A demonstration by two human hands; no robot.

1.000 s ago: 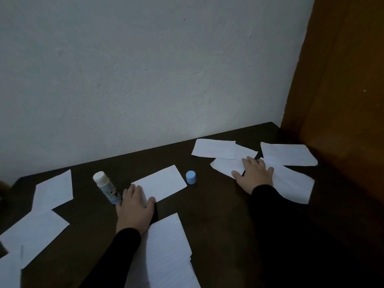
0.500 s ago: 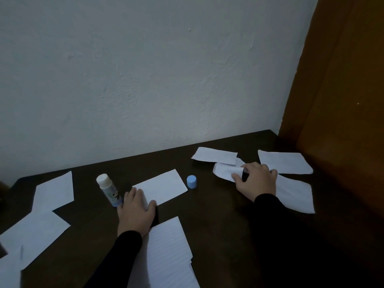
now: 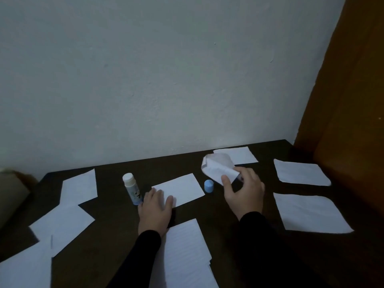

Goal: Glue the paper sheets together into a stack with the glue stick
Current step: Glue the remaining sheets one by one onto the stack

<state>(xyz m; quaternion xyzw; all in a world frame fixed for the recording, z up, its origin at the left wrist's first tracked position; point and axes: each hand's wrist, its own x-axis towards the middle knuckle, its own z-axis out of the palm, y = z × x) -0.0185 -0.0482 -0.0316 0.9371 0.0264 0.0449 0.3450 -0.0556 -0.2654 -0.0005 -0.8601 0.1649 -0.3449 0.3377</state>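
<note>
I take the glue stick (image 3: 132,188) as my landmark: it stands upright and uncapped on the dark table (image 3: 116,229), white tip up. Left of it I count three loose sheets: one (image 3: 80,187) just to its left, a second (image 3: 62,224) below that, and a third (image 3: 25,267) at the table's near left corner.

Just right of the glue stick's base, my left hand (image 3: 154,210) lies palm down, fingers straight, fingertips pressing the near left corner of a flat sheet (image 3: 179,189). Its black sleeve runs back toward me. Nearer to me, below that hand, sits a stack of lined sheets (image 3: 187,256).

Right of the pressed sheet stands the blue cap (image 3: 208,186), upright on the table. Beyond it my right hand (image 3: 243,194) is lifted off the surface, thumb and fingers pinching a bent, curling sheet (image 3: 218,168) that hangs in the air.

Well right of the glue stick I count three more flat sheets: one (image 3: 239,154) by the wall, one (image 3: 299,172) near the wooden panel, one (image 3: 309,214) nearer to me. So eight pieces of paper plus the stack.
</note>
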